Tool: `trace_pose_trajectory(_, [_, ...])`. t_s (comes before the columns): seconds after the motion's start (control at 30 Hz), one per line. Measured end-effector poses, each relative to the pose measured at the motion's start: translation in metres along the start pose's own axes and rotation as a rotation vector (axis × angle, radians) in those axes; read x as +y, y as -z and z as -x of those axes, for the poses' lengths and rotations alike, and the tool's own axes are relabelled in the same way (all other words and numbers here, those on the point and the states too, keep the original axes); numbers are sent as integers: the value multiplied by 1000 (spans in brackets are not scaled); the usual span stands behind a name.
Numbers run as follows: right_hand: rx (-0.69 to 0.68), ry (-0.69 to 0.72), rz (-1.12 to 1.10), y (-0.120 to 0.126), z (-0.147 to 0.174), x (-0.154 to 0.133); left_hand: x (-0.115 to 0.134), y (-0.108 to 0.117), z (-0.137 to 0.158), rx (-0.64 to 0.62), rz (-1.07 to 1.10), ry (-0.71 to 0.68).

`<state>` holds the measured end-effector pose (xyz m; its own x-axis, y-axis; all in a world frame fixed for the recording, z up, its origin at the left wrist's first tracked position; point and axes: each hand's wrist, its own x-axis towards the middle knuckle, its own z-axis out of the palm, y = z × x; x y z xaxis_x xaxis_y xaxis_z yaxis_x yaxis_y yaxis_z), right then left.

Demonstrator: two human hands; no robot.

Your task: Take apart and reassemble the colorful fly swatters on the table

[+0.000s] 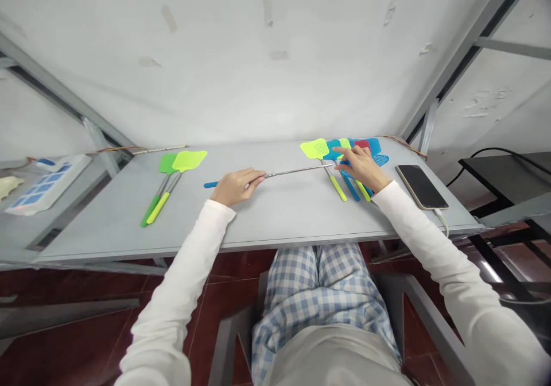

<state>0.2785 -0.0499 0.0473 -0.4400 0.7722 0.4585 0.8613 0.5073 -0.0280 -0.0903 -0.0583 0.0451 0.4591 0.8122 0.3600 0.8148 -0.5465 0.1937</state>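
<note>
My left hand (238, 186) is closed around a fly swatter whose blue handle end (210, 185) sticks out to the left. Its thin metal rod (299, 171) stretches right, above the grey table, toward my right hand (360, 166). The fingers of that hand are bent around a blue part at the rod's far end, with the index finger held out; the grip is partly hidden. Below and behind it lie several fly swatters, including a yellow-green one (315, 149) and a blue one (381, 159). A red piece (363, 144) shows among them.
On the left of the table (258, 225) lie a green fly swatter (167, 162) and a yellow-green fly swatter (189, 159). A phone (422, 186) with a cable is at the right. A white power strip (45, 185) sits at far left. Metal frame posts flank the table.
</note>
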Motion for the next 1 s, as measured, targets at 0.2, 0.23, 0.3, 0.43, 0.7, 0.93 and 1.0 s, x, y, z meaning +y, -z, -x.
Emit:
trace_pose_trajectory(0.2, [-6,71,-21,5,-5,-8,0,0,-5,19,-17,-37])
trace_pose_trajectory(0.23, [-5,80,-19,6,-6,-10,0,-1,-6,23,-12,-41])
trace_pose_trajectory(0.3, [-1,94,-13,7,-7,-12,0,-3,-8,24,1,-43])
trace_pose_trajectory(0.43, [-4,131,15,7,-7,-12,-1,-6,-7,10,4,-43])
trace_pose_trajectory(0.7, [-43,257,122,4,-9,-18,30,-11,-19,-116,-174,-47])
trace_pose_trajectory(0.93, [-58,321,196,8,-13,-29,73,-37,-40,-189,-312,-101])
trace_pose_trajectory(1.0, [-37,336,206,9,-10,-26,77,-37,-43,-204,-317,-123])
